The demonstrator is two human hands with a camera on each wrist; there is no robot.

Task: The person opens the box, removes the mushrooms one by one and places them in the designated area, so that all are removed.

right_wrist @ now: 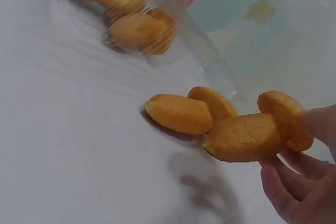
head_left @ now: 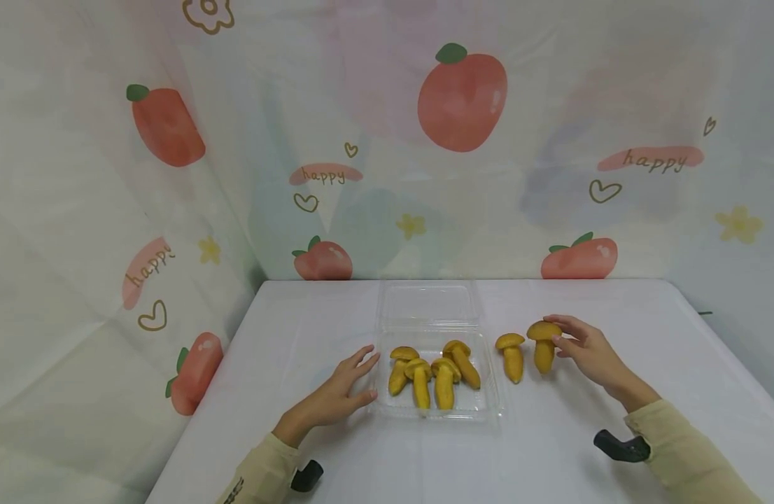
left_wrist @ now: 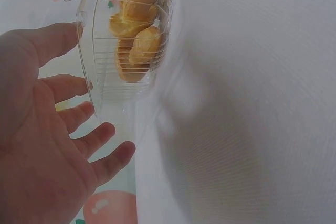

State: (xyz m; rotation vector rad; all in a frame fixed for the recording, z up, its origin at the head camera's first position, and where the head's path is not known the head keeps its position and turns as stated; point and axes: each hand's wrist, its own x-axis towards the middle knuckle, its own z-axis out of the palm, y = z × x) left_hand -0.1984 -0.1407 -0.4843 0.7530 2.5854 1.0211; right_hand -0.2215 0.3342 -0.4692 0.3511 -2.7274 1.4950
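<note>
My right hand (head_left: 596,355) pinches a yellow-brown mushroom (head_left: 544,348) by its cap; in the right wrist view its stem points left, and a shadow falls on the table below. Just left of it another mushroom (head_left: 511,357) lies on the table. A clear plastic box (head_left: 488,406) stands with its lid (head_left: 429,304) folded back. Several mushrooms lie inside, among them one at the right (head_left: 465,365) and one in front (head_left: 420,386). My left hand (head_left: 338,392) is at the box's left side, fingers spread, with thumb and fingertips at the rim (left_wrist: 86,51).
A white cloth covers the table (head_left: 551,455). Behind it hangs a pale curtain (head_left: 387,91) printed with fruit, hearts and flowers, and it continues along the left side. A black curved piece is at each wrist, one of them by the right sleeve (head_left: 683,448).
</note>
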